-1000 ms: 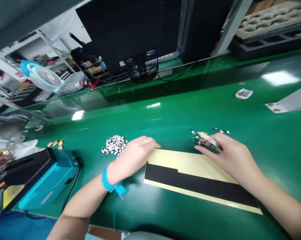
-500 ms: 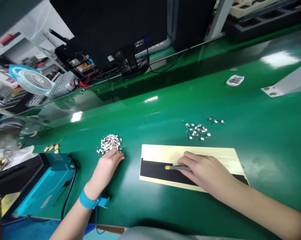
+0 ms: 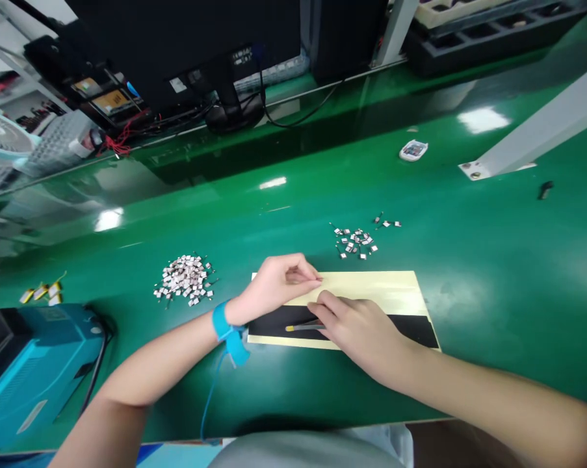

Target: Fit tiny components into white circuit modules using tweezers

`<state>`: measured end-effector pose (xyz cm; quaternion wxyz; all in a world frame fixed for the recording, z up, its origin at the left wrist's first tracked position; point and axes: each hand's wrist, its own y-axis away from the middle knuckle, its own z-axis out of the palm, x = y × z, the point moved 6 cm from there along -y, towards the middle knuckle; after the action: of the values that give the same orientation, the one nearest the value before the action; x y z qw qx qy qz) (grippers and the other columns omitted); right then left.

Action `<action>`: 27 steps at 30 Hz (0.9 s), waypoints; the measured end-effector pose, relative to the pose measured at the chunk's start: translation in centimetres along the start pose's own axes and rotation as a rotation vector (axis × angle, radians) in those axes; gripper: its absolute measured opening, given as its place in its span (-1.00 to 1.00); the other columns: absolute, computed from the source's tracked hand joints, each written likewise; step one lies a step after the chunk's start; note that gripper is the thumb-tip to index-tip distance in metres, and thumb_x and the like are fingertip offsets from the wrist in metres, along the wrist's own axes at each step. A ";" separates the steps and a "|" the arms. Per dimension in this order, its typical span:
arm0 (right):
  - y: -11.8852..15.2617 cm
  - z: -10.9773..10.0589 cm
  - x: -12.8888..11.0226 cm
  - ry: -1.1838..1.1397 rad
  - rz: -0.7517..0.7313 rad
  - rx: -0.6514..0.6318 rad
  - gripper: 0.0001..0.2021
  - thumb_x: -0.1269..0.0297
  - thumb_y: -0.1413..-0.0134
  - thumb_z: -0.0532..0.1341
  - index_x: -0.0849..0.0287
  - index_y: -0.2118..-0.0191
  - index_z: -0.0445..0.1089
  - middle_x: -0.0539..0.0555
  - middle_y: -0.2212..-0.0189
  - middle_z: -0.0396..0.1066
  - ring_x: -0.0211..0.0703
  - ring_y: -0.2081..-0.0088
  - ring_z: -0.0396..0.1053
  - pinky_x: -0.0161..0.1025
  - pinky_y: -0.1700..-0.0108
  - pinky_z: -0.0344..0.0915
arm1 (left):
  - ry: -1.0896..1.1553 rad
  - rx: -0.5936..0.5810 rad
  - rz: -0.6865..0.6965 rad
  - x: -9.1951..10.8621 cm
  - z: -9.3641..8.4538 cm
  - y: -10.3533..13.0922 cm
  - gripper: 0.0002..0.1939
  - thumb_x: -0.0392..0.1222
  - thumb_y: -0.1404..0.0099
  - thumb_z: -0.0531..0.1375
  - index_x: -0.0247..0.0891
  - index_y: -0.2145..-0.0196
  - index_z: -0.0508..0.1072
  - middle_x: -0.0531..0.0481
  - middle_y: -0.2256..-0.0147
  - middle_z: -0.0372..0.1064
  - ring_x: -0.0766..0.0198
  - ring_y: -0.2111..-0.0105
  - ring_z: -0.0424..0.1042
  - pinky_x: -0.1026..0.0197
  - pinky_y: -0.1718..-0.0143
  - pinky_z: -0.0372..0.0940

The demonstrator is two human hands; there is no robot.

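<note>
My left hand (image 3: 283, 283), with a blue wrist strap (image 3: 229, 335), is over the pale yellow sheet (image 3: 385, 286). Its thumb and forefinger pinch a tiny component, of which only a dark bit shows at the fingertips. Just below it, my right hand (image 3: 359, 325) rests over a black strip (image 3: 268, 323) on the sheet. Slim grey tweezers (image 3: 305, 327) with a yellow end lie in its grip, the yellow end pointing left. The right fingertips are pressed together close to the left ones; anything else between them is hidden.
A dense pile of small silvery components (image 3: 183, 278) lies left of the sheet, and a looser group (image 3: 355, 242) behind it. A blue machine (image 3: 34, 364) stands at the left. Farther back are a monitor stand (image 3: 232, 110), a white-cased part (image 3: 413, 150) and a metal post (image 3: 541, 130).
My left hand has moved right, from the dense pile to above the sheet beside my right hand. The right hand still grips the tweezers. The whole view has shifted to the right.
</note>
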<state>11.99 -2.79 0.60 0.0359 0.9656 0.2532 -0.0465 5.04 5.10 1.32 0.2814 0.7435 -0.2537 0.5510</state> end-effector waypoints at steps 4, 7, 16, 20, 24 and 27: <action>-0.1 0.2 0.1 -0.100 0.012 -0.017 -0.92 0.44 0.07 0.19 0.22 0.36 0.37 0.04 0.43 0.36 -0.22 0.55 0.35 -0.31 0.60 0.05 | 0.219 0.062 0.007 -1.7 1.0 -2.1 -0.89 -0.33 0.06 0.27 -0.38 0.56 0.38 0.05 0.50 0.32 0.45 0.51 0.34 0.37 0.45 0.29; -0.4 0.2 1.4 -0.335 0.086 0.037 -0.92 0.32 0.10 0.23 0.20 0.42 0.37 0.00 0.47 0.38 -0.25 0.52 0.34 -0.34 0.56 0.07 | 0.202 0.117 0.067 -1.9 0.5 -2.1 -0.92 -0.35 0.07 0.28 -0.35 0.53 0.45 0.06 0.48 0.27 0.49 0.53 0.30 0.40 0.46 0.27; -0.2 -1.9 8.1 -1.064 0.484 0.337 -0.87 0.27 0.13 0.19 0.22 0.54 0.33 -0.12 0.73 0.04 -0.42 0.68 -0.08 -0.39 0.64 -0.09 | -0.216 0.145 0.335 -0.5 0.3 -1.1 -0.74 -0.34 -0.14 0.13 -0.19 0.18 0.41 -0.04 0.33 0.27 0.34 0.30 0.28 0.28 0.30 0.25; -0.6 -0.5 8.7 -1.268 0.557 0.247 -0.82 0.20 0.16 0.22 0.23 0.51 0.37 -0.03 0.59 0.25 -0.39 0.62 0.04 -0.38 0.59 -0.03 | -0.341 0.244 0.406 0.4 0.1 -0.5 -0.79 -0.34 -0.15 0.12 -0.23 0.22 0.40 0.00 0.40 0.29 0.38 0.38 0.30 0.33 0.36 0.26; -1.0 0.2 7.8 -1.361 0.501 0.239 -0.79 0.16 0.15 0.21 0.22 0.48 0.38 0.01 0.50 0.32 -0.31 0.51 0.19 -0.36 0.53 0.06 | -0.428 0.309 0.447 1.0 0.2 0.0 -0.85 -0.34 -0.12 0.15 -0.30 0.29 0.34 0.03 0.44 0.32 0.44 0.48 0.33 0.38 0.41 0.27; -1.0 0.0 7.4 -1.319 0.476 0.248 -0.81 0.17 0.11 0.18 0.21 0.46 0.36 -0.02 0.55 0.27 -0.34 0.55 0.13 -0.36 0.54 0.03 | -0.554 0.324 0.530 1.4 0.5 0.4 -0.84 -0.33 -0.12 0.15 -0.30 0.29 0.30 0.03 0.44 0.35 0.42 0.47 0.36 0.38 0.40 0.28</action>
<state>17.92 1.62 -0.26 0.0806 0.7622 -0.0461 -0.6407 5.45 4.35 2.60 -0.0696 0.8073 -0.4124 0.4163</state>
